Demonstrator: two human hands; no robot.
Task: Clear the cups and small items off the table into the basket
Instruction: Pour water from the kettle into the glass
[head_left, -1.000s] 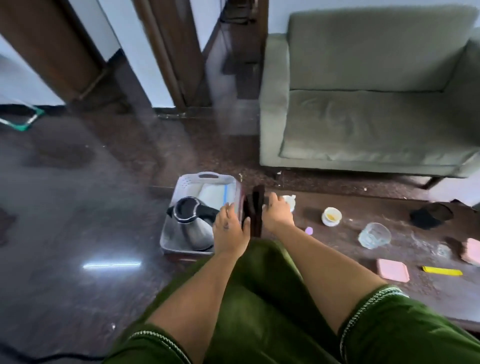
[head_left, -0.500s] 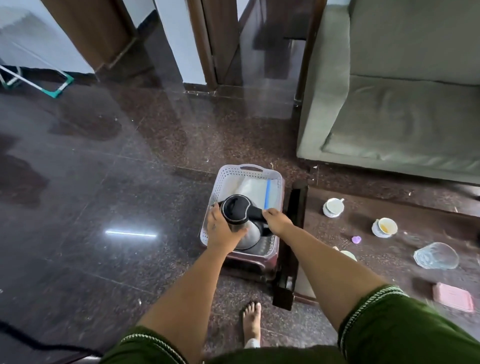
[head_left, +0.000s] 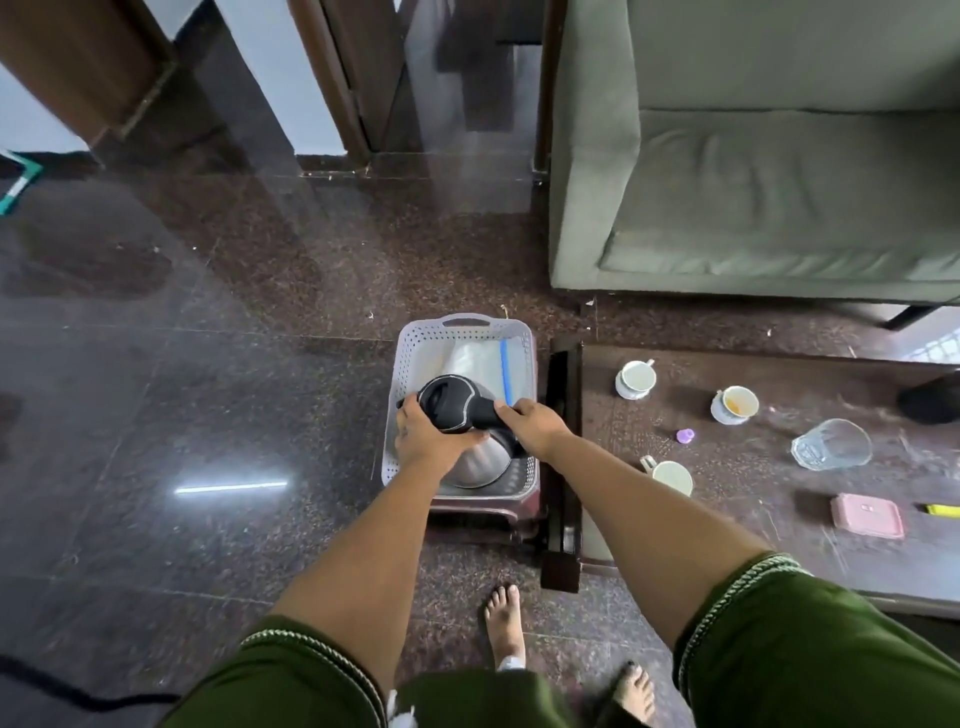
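Both hands around kettle inside basket

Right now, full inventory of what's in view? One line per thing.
basket: 1, white, on floor left of table
kettle: 1, steel with black lid, in basket
bag: 1, clear, blue strip, in basket
cups: 3, white, on table
glass: 1, clear, on its side on table
cap: 1, purple, table
box: 1, pink, table
sofa: 1, grey-green, behind table
hands: left on kettle body, right grips handle
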